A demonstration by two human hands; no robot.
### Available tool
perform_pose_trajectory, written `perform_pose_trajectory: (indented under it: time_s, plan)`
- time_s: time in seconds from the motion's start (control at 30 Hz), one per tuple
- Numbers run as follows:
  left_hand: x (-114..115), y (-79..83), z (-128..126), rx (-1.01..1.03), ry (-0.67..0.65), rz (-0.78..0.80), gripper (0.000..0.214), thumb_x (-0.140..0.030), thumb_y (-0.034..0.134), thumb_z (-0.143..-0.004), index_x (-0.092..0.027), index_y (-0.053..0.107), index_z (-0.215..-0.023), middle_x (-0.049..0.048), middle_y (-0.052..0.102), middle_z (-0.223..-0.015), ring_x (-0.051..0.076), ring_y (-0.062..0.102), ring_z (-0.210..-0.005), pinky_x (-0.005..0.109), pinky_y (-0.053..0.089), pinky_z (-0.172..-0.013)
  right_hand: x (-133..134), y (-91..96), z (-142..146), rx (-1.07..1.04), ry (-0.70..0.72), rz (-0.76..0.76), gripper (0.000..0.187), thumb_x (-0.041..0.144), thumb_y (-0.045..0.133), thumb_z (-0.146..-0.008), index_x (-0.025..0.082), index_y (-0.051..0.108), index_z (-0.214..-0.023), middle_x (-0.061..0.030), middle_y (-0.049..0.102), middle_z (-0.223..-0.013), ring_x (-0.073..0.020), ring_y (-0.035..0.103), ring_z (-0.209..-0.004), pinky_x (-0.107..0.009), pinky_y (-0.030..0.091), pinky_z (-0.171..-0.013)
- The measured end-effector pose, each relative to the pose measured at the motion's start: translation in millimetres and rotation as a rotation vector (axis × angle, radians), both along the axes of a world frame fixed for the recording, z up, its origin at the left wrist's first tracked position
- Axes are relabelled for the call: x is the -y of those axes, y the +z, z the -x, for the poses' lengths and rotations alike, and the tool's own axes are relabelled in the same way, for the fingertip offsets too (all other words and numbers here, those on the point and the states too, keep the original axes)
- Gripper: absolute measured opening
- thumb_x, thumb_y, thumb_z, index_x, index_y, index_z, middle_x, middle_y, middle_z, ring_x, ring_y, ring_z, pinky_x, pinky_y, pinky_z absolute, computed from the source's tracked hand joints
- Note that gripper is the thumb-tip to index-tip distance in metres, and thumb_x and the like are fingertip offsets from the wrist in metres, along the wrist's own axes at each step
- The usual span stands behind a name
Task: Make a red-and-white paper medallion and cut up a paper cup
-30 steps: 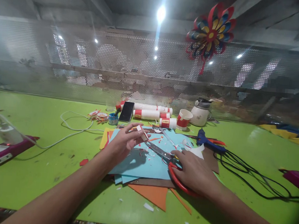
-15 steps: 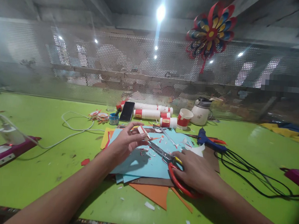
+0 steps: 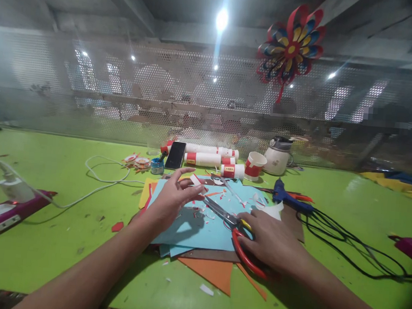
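Note:
Between the thumb and fingers of my left hand [image 3: 176, 195] is a small white paper piece with a red stripe [image 3: 198, 182]. My right hand [image 3: 269, 233] grips scissors [image 3: 224, 213] with red and yellow handles. Their blades point left, with the tips close to the paper piece; whether they touch it I cannot tell. Both hands are above light blue paper sheets [image 3: 199, 237], which are strewn with small red and white scraps [image 3: 201, 212]. Orange paper [image 3: 209, 274] sticks out from beneath the stack.
Behind the sheets are paper cups [image 3: 254, 166], a phone [image 3: 175, 155], a blue jar [image 3: 157, 165] and a white jug [image 3: 277, 156]. A blue glue gun [image 3: 290, 198] with black cables lies right. A purple power strip [image 3: 12, 213] with a white cord sits left on the green table [image 3: 58, 257].
The paper piece has turned slightly in my left hand. My right hand still holds the scissors in nearly the same place. The whole view has shifted a little.

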State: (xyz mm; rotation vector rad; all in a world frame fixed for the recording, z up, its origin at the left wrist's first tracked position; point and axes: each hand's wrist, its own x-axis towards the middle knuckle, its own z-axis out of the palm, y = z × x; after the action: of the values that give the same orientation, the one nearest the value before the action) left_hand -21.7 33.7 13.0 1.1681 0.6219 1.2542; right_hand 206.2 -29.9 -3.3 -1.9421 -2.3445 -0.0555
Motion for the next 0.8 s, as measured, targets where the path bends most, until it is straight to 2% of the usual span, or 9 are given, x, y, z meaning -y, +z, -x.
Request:
perform_pose_trajectory:
  time_s: [0.17,0.27,0.47,0.6,0.7,0.8]
  plan:
    - [3,2.4,-4,-0.173,0.198,-0.116,0.053,-0.023,0.079,-0.061,-0.018,0.05,-0.104,0.0072,0.064,-0.096,0.021,0.06,-0.089,0.033,0.047,-0.075,0,0.8,1,0.004,0.008,-0.004,0.033,0.039,0.047,-0.086,0.026,0.06,-0.112,-0.0097,0.06,-0.095,-0.0292,0.058,-0.09,-0.035,0.038,-0.068]
    - [5,1.9,-4,-0.296,0.255,-0.204,0.048,-0.027,0.078,-0.062,-0.018,0.053,-0.102,0.009,0.063,-0.099,0.023,0.06,-0.09,0.033,0.046,-0.072,0,1.2,2,0.02,0.006,-0.011,0.032,0.038,0.046,-0.086,0.026,0.06,-0.113,-0.0095,0.06,-0.094,-0.0293,0.058,-0.089,-0.035,0.038,-0.066]
    - [8,-2.8,-2,-0.517,0.374,-0.437,0.048,-0.032,0.073,-0.068,-0.019,0.051,-0.11,0.0085,0.061,-0.107,0.022,0.06,-0.091,0.033,0.047,-0.072,0,-1.6,0,0.034,-0.004,-0.003,0.035,0.041,0.047,-0.086,0.027,0.059,-0.115,-0.0101,0.06,-0.099,-0.0306,0.058,-0.092,-0.035,0.039,-0.066]
    - [7,-5.0,-4,-0.524,0.363,-0.47,0.046,-0.027,0.07,-0.07,-0.018,0.049,-0.11,0.0078,0.061,-0.105,0.02,0.06,-0.09,0.032,0.048,-0.073,-1,-2.3,-1,0.038,-0.009,0.006,0.035,0.042,0.048,-0.085,0.027,0.059,-0.115,-0.0105,0.061,-0.098,-0.0313,0.059,-0.092,-0.037,0.039,-0.068]
    - [4,-6.6,-5,-0.485,0.298,-0.403,0.045,-0.029,0.069,-0.071,-0.017,0.049,-0.11,0.0087,0.061,-0.103,0.02,0.06,-0.09,0.032,0.049,-0.072,-2,-1.4,-1,0.043,-0.013,0.011,0.036,0.043,0.047,-0.085,0.027,0.059,-0.115,-0.0101,0.061,-0.097,-0.0316,0.059,-0.09,-0.037,0.04,-0.068]
    - [2,-8.9,-4,-0.444,0.213,-0.32,0.052,-0.031,0.067,-0.073,-0.019,0.047,-0.12,0.0073,0.061,-0.103,0.018,0.06,-0.079,0.03,0.049,-0.064,-3,-0.5,-2,0.021,0.002,0.02,0.035,0.043,0.048,-0.085,0.027,0.059,-0.114,-0.0098,0.062,-0.097,-0.0312,0.06,-0.091,-0.038,0.04,-0.071]
